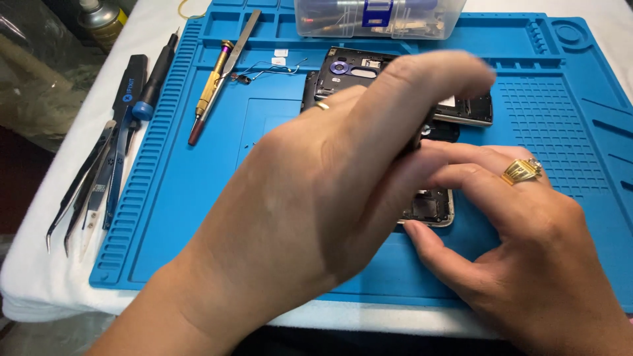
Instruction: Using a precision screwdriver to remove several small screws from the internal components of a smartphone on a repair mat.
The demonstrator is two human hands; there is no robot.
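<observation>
Near the front edge of the blue repair mat [198, 198], both hands are working over an opened smartphone [432, 206], of which only a lower corner with its silvery frame is showing between them. The right hand [527, 257], wearing a gold ring [523, 171], is lying low with its fingers stretched flat across the phone and its thumb pressing the mat just below, pinning the body down. The left hand [336, 178] is arching over the top, fingers curled and closing on a thin dark piece at the phone's upper edge; how firmly it is gripping I cannot tell, since motion is blurring the fingertips. To do this well, I judge the right hand should keep holding the frame flat while the left is lifting slowly and evenly, never twisting, because any ribbon cable underneath could tear.

Farther back, toward the middle of the mat, a detached black back housing [359, 72] with a purple camera ring is lying beside loose thin wires [267, 69]. A gold-handled screwdriver [210, 92] is lying slantwise near the mat's back left corner, tweezers [86, 191] are resting along the left edge, and a clear parts box [379, 16] is sitting at the back edge.
</observation>
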